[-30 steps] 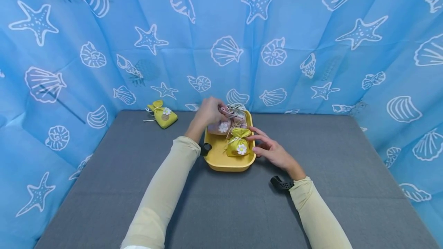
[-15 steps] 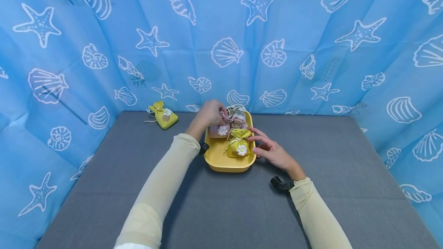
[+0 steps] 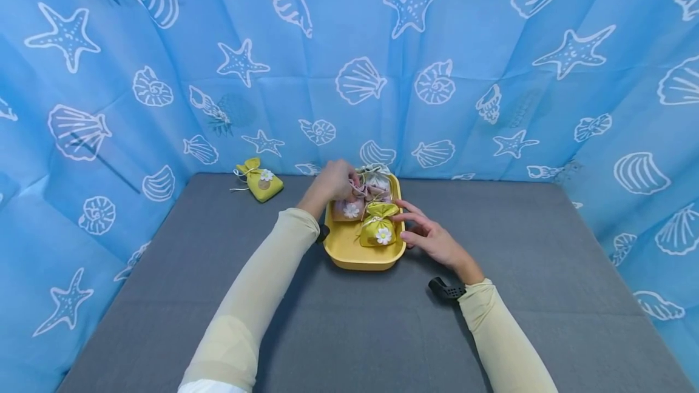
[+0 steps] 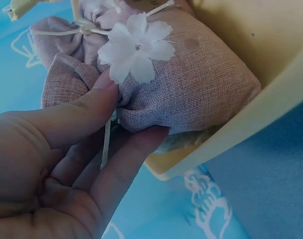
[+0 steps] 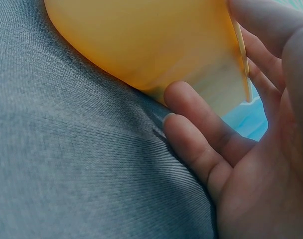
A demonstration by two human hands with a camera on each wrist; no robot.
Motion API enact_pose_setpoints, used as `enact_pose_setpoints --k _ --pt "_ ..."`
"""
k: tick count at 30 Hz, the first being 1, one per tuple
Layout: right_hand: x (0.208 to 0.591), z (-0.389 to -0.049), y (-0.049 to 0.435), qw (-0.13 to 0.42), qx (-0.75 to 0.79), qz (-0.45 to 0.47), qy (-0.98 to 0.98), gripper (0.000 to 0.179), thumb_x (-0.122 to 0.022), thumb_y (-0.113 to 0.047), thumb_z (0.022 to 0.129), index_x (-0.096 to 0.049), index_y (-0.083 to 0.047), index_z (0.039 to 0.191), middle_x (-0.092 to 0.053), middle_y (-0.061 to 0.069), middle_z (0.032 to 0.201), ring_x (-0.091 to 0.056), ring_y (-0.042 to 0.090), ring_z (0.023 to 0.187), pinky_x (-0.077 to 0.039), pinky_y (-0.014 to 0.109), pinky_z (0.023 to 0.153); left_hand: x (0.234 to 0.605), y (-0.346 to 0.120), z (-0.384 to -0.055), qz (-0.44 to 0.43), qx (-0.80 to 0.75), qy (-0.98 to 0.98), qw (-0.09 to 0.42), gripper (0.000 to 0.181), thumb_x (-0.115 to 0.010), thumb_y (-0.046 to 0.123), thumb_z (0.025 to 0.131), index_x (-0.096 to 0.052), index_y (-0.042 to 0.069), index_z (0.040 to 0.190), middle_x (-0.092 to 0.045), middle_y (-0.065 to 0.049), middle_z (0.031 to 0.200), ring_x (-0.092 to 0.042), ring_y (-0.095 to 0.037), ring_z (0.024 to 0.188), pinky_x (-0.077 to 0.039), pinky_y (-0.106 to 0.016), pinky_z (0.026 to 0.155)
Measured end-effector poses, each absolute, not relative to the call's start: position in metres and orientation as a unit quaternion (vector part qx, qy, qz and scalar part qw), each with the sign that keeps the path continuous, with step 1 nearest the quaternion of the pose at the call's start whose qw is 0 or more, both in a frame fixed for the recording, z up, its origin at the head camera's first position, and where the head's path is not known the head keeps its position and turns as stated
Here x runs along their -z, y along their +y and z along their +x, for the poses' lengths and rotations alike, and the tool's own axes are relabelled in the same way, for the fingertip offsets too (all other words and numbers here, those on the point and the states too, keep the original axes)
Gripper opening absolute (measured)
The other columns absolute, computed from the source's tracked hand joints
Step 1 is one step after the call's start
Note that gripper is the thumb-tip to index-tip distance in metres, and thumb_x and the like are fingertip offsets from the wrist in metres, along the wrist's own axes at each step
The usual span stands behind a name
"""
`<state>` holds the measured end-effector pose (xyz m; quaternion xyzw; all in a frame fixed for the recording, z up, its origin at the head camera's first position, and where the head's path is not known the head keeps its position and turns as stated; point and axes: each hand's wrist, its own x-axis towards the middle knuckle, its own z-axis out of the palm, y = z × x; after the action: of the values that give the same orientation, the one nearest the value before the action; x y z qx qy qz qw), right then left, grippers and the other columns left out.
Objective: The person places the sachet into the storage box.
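Observation:
My left hand (image 3: pixel 333 182) reaches to the far left of a yellow tray (image 3: pixel 360 264). Thumb and fingertips pinch the gathered neck of a pink drawstring pouch (image 4: pixel 196 74) with a white flower. The pouch sits at the tray's inner wall. My right hand (image 3: pixel 434 241) holds the tray's right side. In the head view two fingers reach over the rim; in the right wrist view two lower fingers (image 5: pixel 191 144) lie against the outer wall. Just inside that rim stands a yellow-green pouch (image 3: pixel 377 232) with a white flower. A pale pouch (image 3: pixel 377 181) shows at the back of the tray.
Another yellow-green pouch (image 3: pixel 264 185) lies on the grey tabletop (image 3: pixel 349 332) at the far left, near the blue shell-print curtain (image 3: pixel 360 29). The curtain hangs along the back and both sides.
Over the last second the pink pouch has settled a little lower at the tray's left, still pinched by my left hand. My right hand stays at the tray's right rim.

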<state>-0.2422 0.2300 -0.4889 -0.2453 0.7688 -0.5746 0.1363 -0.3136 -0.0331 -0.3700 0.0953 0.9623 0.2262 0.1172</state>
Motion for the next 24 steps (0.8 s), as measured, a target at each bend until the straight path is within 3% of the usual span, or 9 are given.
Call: enact_pose_setpoints --k 6,16,24 --pt "0.489 -0.243 0.231 0.137 0.574 -0.244 0.77 0.035 -0.059 -0.02 0.104 -0.058 -0.017 0.139 -0.015 -0.004 0.172 -0.023 0.034 0.155 -0.057 0.024 0.087 0.369 -0.033 -0.314 0.093 -0.224 0.962 0.126 0.017 -0.084 0.008 0.083 -0.075 0.017 0.094 -0.065 -0.008 0.121 -0.052 -0.029 0.117 -0.052 -0.037 0.078" --pt "0.492 -0.24 0.231 0.135 0.577 -0.247 0.767 0.036 -0.059 -0.018 0.104 -0.057 -0.012 0.14 -0.016 -0.001 0.173 -0.029 0.034 0.151 -0.058 0.024 0.085 0.37 -0.038 -0.315 0.116 -0.237 0.95 0.169 0.023 -0.083 0.012 0.084 -0.073 0.014 0.104 -0.066 -0.007 0.114 -0.057 -0.022 0.092 -0.049 -0.03 0.067" --pt "0.49 -0.241 0.231 0.131 0.575 -0.249 0.768 0.035 -0.059 -0.02 0.104 -0.058 -0.016 0.139 -0.017 -0.005 0.172 -0.029 0.032 0.152 -0.058 0.025 0.086 0.351 -0.061 -0.317 0.15 -0.268 0.933 0.189 0.041 -0.084 0.018 0.084 -0.07 0.01 0.122 -0.07 -0.009 0.121 -0.064 -0.025 0.109 -0.056 -0.037 0.09"
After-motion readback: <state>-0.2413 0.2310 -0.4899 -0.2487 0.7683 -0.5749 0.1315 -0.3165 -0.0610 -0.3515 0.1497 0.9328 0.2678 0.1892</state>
